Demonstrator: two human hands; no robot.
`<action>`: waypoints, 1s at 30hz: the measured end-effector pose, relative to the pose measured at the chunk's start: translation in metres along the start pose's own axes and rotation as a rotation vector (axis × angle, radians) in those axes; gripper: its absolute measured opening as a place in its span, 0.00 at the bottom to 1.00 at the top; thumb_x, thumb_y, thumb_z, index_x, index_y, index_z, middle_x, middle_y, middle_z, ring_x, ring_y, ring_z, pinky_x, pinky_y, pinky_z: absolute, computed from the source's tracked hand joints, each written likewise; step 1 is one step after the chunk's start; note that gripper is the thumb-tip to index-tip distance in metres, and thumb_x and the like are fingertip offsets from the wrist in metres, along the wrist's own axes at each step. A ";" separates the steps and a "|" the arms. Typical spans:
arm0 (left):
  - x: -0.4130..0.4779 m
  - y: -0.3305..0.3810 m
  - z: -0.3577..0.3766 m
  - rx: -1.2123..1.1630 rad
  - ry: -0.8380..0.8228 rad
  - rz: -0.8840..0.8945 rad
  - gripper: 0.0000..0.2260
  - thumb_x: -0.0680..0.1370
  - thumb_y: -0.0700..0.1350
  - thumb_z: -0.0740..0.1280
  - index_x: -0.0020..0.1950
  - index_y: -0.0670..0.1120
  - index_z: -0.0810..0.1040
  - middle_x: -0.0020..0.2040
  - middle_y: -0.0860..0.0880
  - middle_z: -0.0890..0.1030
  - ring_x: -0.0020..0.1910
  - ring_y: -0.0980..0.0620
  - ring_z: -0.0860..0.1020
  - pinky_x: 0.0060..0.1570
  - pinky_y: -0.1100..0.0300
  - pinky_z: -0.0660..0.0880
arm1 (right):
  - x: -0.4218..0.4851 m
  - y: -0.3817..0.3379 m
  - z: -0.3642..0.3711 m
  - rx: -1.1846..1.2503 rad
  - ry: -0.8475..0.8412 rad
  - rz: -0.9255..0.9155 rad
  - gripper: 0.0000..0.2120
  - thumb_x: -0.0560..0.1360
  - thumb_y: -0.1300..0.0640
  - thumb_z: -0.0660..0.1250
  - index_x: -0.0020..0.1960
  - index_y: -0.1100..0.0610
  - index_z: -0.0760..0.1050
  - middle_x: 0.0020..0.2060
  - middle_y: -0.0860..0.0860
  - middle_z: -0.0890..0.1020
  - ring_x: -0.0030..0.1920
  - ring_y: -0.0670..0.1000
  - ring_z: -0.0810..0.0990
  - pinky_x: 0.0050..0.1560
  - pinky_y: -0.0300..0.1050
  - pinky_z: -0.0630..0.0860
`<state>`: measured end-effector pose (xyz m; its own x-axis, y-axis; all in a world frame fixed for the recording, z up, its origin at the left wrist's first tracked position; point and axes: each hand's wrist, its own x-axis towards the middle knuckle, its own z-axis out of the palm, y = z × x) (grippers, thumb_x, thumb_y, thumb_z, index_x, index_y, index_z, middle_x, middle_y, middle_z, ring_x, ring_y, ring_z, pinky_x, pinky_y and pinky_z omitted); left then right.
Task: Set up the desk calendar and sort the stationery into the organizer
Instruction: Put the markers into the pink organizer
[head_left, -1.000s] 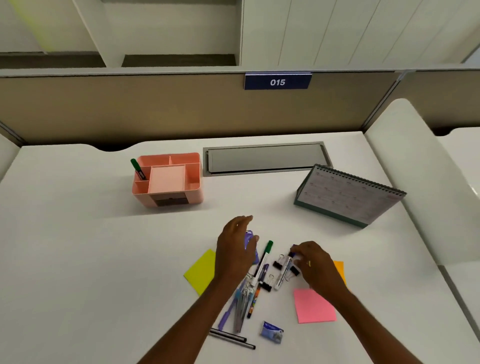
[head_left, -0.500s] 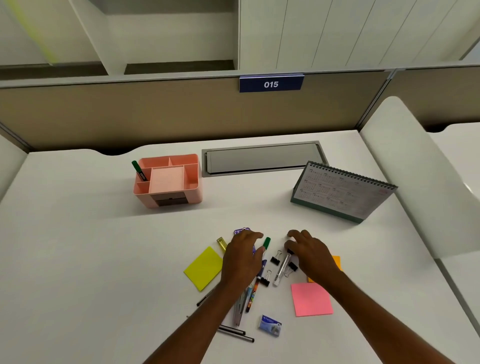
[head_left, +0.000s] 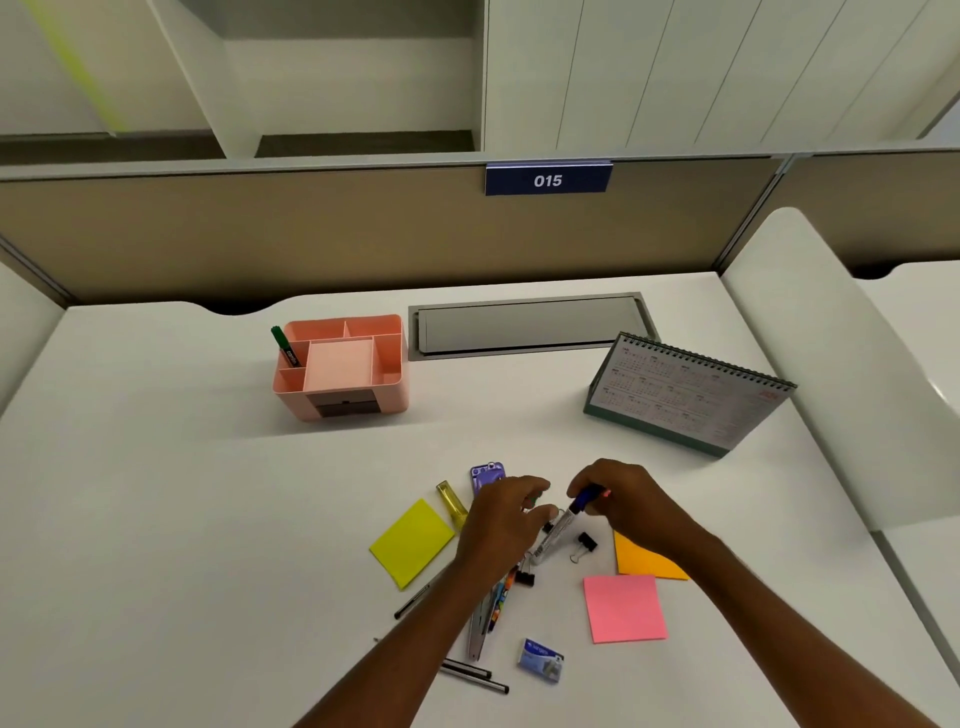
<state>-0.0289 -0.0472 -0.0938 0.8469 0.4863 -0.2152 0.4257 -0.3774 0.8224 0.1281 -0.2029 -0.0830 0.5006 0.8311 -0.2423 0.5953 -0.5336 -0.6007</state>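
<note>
My right hand (head_left: 631, 506) grips the blue-capped end of a white marker (head_left: 558, 532), which slants down-left above the stationery pile. My left hand (head_left: 506, 522) curls over the pile, fingers and thumb pinching around a green-capped marker (head_left: 532, 501) that is mostly hidden. The pink organizer (head_left: 387, 397) stands at the back left with one green marker (head_left: 283, 345) in its left slot. The desk calendar (head_left: 685, 397) stands upright at the back right.
Around the pile lie yellow (head_left: 413, 540), orange (head_left: 647, 564) and pink (head_left: 623, 608) sticky pads, a yellow highlighter (head_left: 451, 503), a purple stapler (head_left: 487, 475), binder clips (head_left: 584, 543), black pens (head_left: 470, 673) and a small blue box (head_left: 540, 659). A grey cable hatch (head_left: 527, 325) sits behind.
My right hand has lifted the blue-capped marker off the pile. My left hand has slid right onto the green-capped marker, uncovering the purple stapler and the yellow highlighter.
</note>
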 end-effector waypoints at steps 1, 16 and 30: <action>0.000 0.002 0.000 -0.030 -0.020 -0.002 0.20 0.76 0.50 0.76 0.67 0.49 0.81 0.60 0.52 0.84 0.54 0.57 0.82 0.57 0.59 0.81 | 0.001 -0.005 -0.002 0.032 0.011 -0.001 0.18 0.72 0.73 0.71 0.50 0.50 0.83 0.46 0.48 0.84 0.46 0.47 0.83 0.49 0.44 0.82; -0.003 0.010 -0.048 -0.242 0.189 0.051 0.20 0.76 0.44 0.76 0.67 0.55 0.80 0.45 0.54 0.86 0.45 0.59 0.84 0.49 0.68 0.80 | 0.010 -0.049 -0.005 0.303 0.115 0.040 0.13 0.76 0.70 0.71 0.54 0.54 0.82 0.42 0.49 0.86 0.41 0.48 0.86 0.44 0.46 0.85; 0.028 -0.023 -0.264 -0.042 0.810 0.093 0.12 0.78 0.45 0.73 0.60 0.46 0.85 0.51 0.49 0.87 0.47 0.53 0.86 0.52 0.58 0.83 | -0.001 -0.020 0.042 0.187 0.046 0.183 0.13 0.77 0.69 0.69 0.47 0.50 0.81 0.36 0.49 0.86 0.34 0.44 0.83 0.35 0.36 0.78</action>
<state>-0.0986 0.1831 0.0199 0.3782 0.8794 0.2891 0.3392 -0.4222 0.8407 0.0897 -0.1863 -0.1032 0.6195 0.7132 -0.3279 0.3678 -0.6327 -0.6815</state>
